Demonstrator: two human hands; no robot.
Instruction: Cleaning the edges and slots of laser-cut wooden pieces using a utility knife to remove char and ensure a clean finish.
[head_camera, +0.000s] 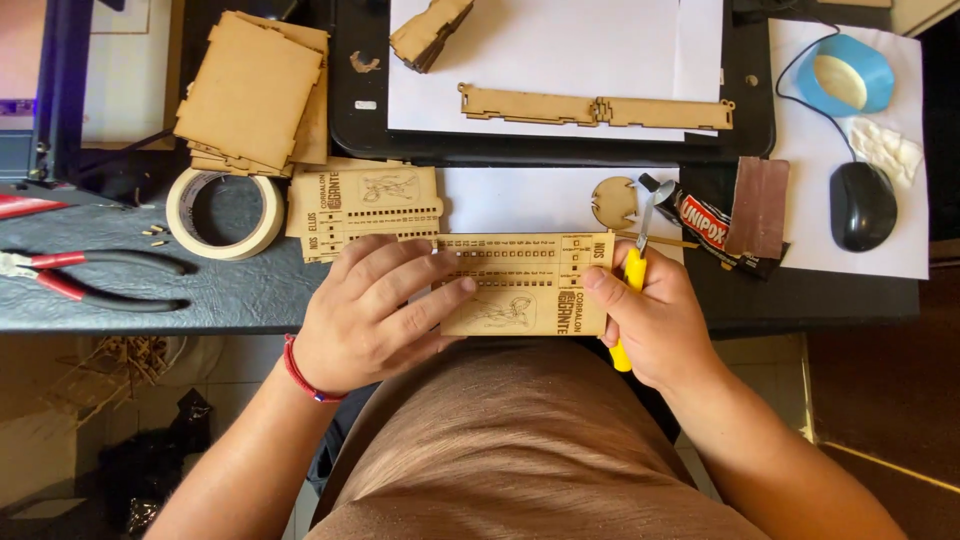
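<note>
Head view: my left hand (375, 310) flat, fingers spread, pressing engraved wooden panel (520, 285) at bench (200, 290) front edge. My right hand (650, 320), grip clamped on yellow-handled craft knife (632, 275), thumb touching panel's right end. Matching panels (365, 205) just beyond. Masking tape roll (225, 212), red-handled pliers (90, 278) left.

Person, head view: both forearms were bare, no sleeves in view. The left hand (375, 315) carried a thin red cord bracelet (300, 375) at the wrist, with a small blue bead on its underside. The right hand (655, 325) was bare, with no ring or band visible. The torso wore a plain tan-brown knitted garment (520, 450), finely ribbed.
</note>
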